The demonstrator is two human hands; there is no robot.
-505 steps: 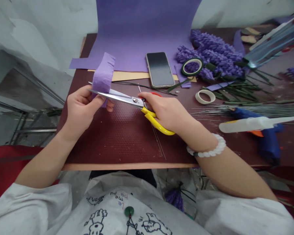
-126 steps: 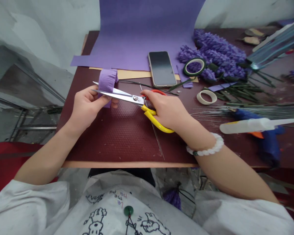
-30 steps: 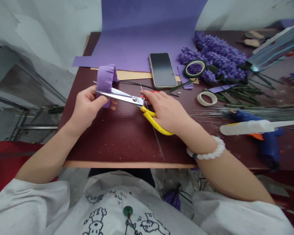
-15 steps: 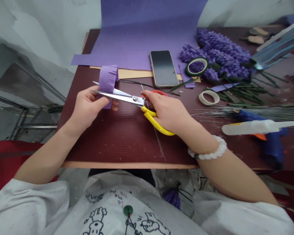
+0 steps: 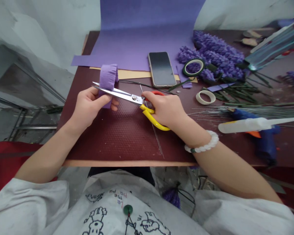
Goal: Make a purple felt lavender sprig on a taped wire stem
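A purple paper strip (image 5: 108,77) with a fringed edge curls up from my left hand (image 5: 90,106), which pinches it between thumb and fingers. My right hand (image 5: 167,109) is closed round the handles of a pair of scissors (image 5: 127,97), one handle red and one yellow. The blades lie across the strip just above my left thumb, nearly closed, with their tips pointing left past the strip. Part of the strip is hidden behind the blades and my left thumb.
Purple paper (image 5: 137,45) covers the table's back. A phone (image 5: 162,69) lies in front of it. To the right are purple flower bunches (image 5: 215,55), green tape (image 5: 193,67), a white roll (image 5: 205,97), thin wires, a white bottle (image 5: 247,125) and a blue glue gun (image 5: 266,140).
The scissor blades have drawn closer together on the strip, and the fingers of my right hand have closed a little. My left hand has stayed in nearly the same place.
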